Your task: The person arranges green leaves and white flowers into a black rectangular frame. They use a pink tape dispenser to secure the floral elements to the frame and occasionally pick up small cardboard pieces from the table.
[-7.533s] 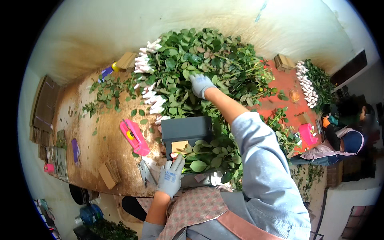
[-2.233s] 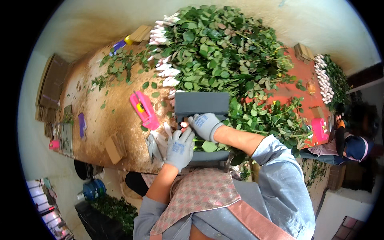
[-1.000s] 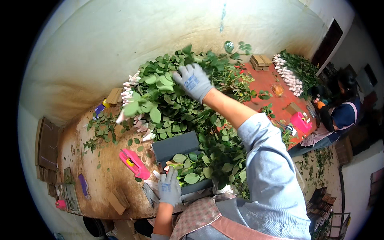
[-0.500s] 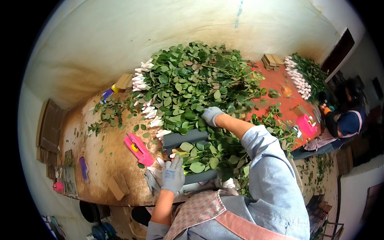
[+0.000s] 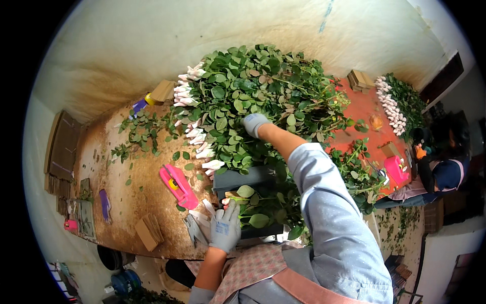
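Note:
My left hand (image 5: 225,229), in a grey glove, rests at the left end of a dark grey trough (image 5: 245,178). Its fingers are stretched out, with the tips against a pink rose bud (image 5: 226,201). Leafy rose stems (image 5: 259,220) lie along the trough, partly covered by my right arm. My right hand (image 5: 254,124), also gloved in grey, reaches into a large pile of roses (image 5: 273,86) beyond the trough. Leaves hide its fingers, so any stem in them is out of sight. Pale wrapped rose heads (image 5: 196,136) line the pile's left side.
A pink hand tool (image 5: 186,195) with a yellow part lies left of the trough. Cardboard pieces (image 5: 149,231), a purple glove (image 5: 105,205) and loose leafy sprigs (image 5: 136,137) are on the brown table. Another person (image 5: 444,175) stands at the red table (image 5: 357,114) on the right.
My right hand has moved farther away and to the left over the rose pile. The left hand stays at the trough's end. The whole view has shifted slightly.

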Available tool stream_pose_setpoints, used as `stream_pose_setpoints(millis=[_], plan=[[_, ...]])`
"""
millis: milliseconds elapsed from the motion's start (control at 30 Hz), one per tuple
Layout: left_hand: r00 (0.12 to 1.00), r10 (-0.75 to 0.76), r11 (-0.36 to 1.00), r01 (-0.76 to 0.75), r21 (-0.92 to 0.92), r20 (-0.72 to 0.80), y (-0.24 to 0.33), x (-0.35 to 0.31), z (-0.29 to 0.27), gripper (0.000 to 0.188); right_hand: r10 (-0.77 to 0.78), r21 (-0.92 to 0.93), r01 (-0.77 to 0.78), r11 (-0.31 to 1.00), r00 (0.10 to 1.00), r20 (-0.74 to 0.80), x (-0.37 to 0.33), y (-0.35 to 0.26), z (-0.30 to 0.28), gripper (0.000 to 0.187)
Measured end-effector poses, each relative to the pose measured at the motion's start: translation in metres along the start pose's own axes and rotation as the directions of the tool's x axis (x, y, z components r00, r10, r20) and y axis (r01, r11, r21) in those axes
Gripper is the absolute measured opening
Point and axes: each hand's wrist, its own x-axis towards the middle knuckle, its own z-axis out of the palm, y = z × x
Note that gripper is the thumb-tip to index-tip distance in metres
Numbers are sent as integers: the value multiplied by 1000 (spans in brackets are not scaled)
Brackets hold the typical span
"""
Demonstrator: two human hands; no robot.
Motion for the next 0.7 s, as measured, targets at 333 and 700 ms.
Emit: stream_pose_setpoints(millis=[333,700], plan=[[1000,4,1000,-4,28,-8,-1,3,2,47,4,-543,-56,838,995,-97,10,-23,22,25],[999,8,1000,-8,0,-41,-1,-4,1,47,77,-208,-268,941,767,-637,-58,18,-206,42]])
